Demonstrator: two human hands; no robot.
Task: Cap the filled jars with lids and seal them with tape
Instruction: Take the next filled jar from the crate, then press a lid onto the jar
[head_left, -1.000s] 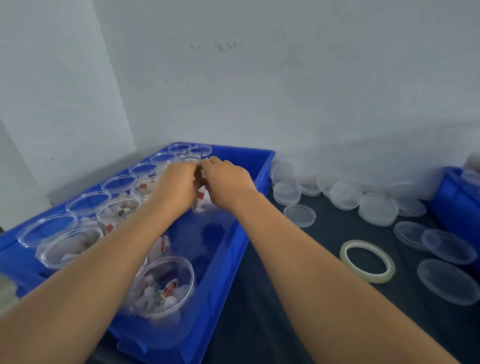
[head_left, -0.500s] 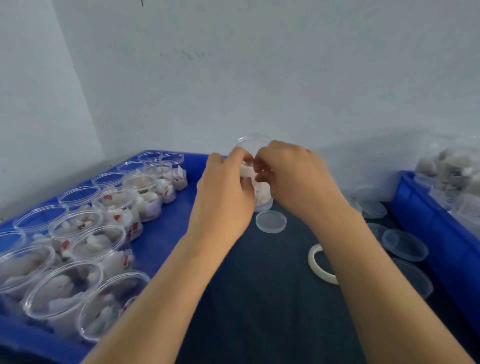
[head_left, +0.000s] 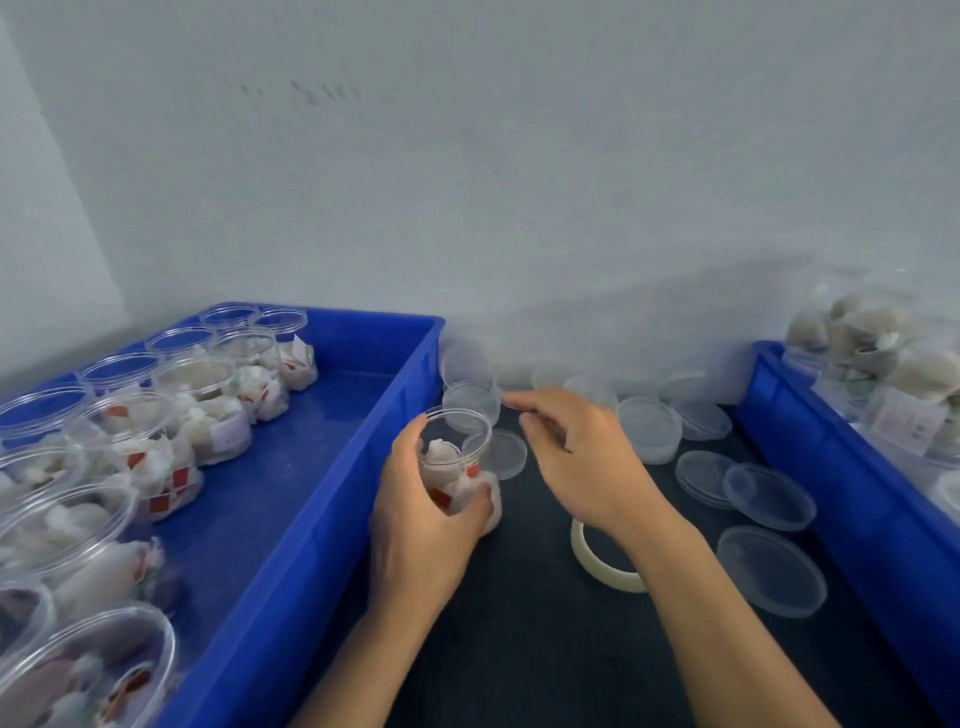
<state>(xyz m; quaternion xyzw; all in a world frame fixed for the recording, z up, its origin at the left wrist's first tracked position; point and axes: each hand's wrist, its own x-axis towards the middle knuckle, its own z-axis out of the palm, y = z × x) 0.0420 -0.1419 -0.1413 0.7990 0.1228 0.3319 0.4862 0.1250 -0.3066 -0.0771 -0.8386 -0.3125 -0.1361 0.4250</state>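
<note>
Blue crate (head_left: 332, 483) of open jars sits left of the dark table (head_left: 519, 623); one filled jar (head_left: 457, 462) has just come out of it and now stands just right of it, so capping comes next. Left hand (head_left: 421, 519) grips the jar. Right hand (head_left: 582, 457), fingers loosely spread and holding nothing, reaches toward lids (head_left: 470, 400) behind the jar.

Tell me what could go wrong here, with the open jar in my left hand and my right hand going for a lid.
The jar is uncapped and full, held by the left hand alone; tilting it could spill the contents. The right hand reaches over a leaning stack of lids, so it might knock them over. The tape roll lies under that wrist and could get dragged.
</note>
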